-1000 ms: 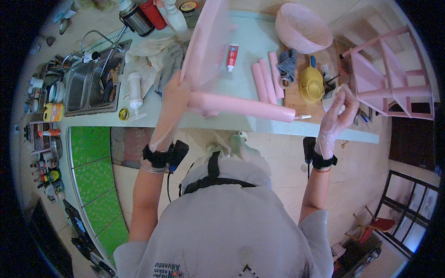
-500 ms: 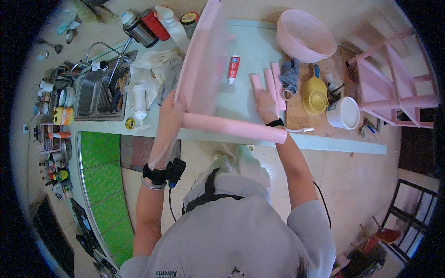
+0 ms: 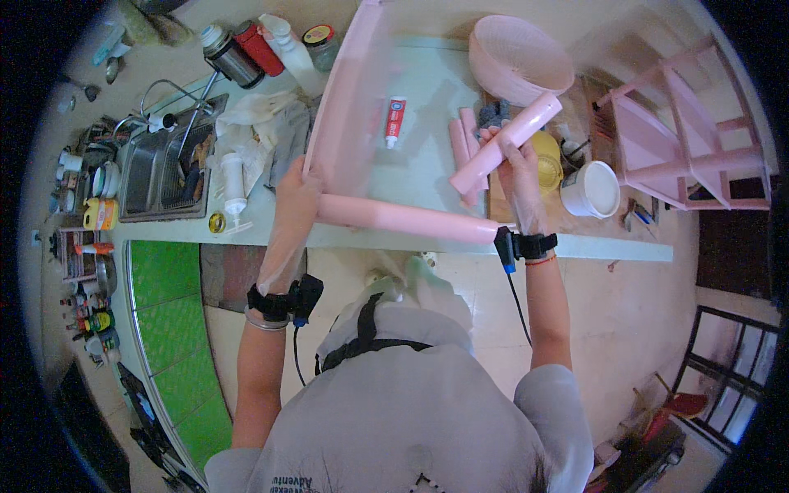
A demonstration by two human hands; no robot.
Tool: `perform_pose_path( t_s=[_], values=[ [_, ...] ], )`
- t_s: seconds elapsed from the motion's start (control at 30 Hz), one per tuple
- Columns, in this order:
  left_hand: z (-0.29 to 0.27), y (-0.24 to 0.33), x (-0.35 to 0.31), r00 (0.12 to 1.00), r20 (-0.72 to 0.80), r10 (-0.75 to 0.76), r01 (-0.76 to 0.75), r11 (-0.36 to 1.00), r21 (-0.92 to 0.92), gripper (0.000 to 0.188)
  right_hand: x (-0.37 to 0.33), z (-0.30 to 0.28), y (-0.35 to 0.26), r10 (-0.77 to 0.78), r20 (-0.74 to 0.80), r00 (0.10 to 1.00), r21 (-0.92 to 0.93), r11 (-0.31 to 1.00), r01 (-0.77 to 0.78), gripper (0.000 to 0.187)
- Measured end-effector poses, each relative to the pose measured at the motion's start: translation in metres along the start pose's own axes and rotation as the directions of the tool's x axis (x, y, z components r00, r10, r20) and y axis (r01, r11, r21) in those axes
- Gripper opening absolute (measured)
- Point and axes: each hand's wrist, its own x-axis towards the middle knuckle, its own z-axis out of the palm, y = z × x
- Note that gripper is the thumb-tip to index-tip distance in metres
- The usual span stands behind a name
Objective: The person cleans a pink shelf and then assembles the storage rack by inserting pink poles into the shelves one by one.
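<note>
My left hand (image 3: 296, 195), in a clear plastic glove, grips the lower edge of a pink shelf panel (image 3: 341, 107) that stands on edge. From the panel's near end a thick pink tube (image 3: 403, 219) sticks out to the right. My right hand (image 3: 521, 177), gloved too, is closed around a separate pink tube (image 3: 532, 120), tilted and raised over the counter. Below that tube, further pink tubes (image 3: 458, 141) lie on the counter, partly covered by it. A red and white toothpaste-like tube (image 3: 394, 122) lies between the panel and these.
At the back sits a pink basket (image 3: 519, 62). Right of my right hand are a yellow juicer (image 3: 547, 164), a white tub (image 3: 590, 189) and an assembled pink rack (image 3: 690, 135). Leftward are a pump bottle (image 3: 233, 185), crumpled plastic (image 3: 255, 123) and a steel sink (image 3: 148, 197).
My right hand has picked up one pink tube from the counter and lifted it to the right, tilting it. My left hand still holds the panel.
</note>
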Motion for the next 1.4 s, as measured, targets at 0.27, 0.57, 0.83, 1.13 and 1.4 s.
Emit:
perform_pose_path(
  t_s=[0.27,0.57,0.83,1.13,1.4],
  values=[
    [-0.016,-0.047,0.024,0.995,-0.03,0.098,-0.099,0.994,-0.034,0.031,-0.048,-0.004,-0.042,-0.108,0.003,0.994,-0.052,0.993,0.108,0.037],
    [-0.025,-0.057,0.03,0.989,-0.066,0.134,-0.142,0.98,-0.137,0.029,-0.064,0.002,-0.067,-0.179,-0.171,0.969,0.084,0.977,0.195,0.034],
    [-0.025,-0.04,0.012,0.989,-0.046,0.138,-0.144,0.977,-0.156,0.025,-0.096,0.015,-0.066,-0.134,0.07,0.988,-0.513,0.845,0.151,0.027],
    [-0.006,-0.14,-0.019,0.929,0.188,0.317,-0.274,0.935,-0.224,0.044,-0.118,0.054,-0.04,0.168,0.13,0.977,-0.56,0.826,-0.067,0.039],
    [0.038,-0.196,-0.022,0.879,0.367,0.305,-0.301,0.951,-0.069,0.047,-0.115,0.068,-0.051,0.061,0.008,0.998,-0.571,0.82,-0.045,0.025]
  ],
)
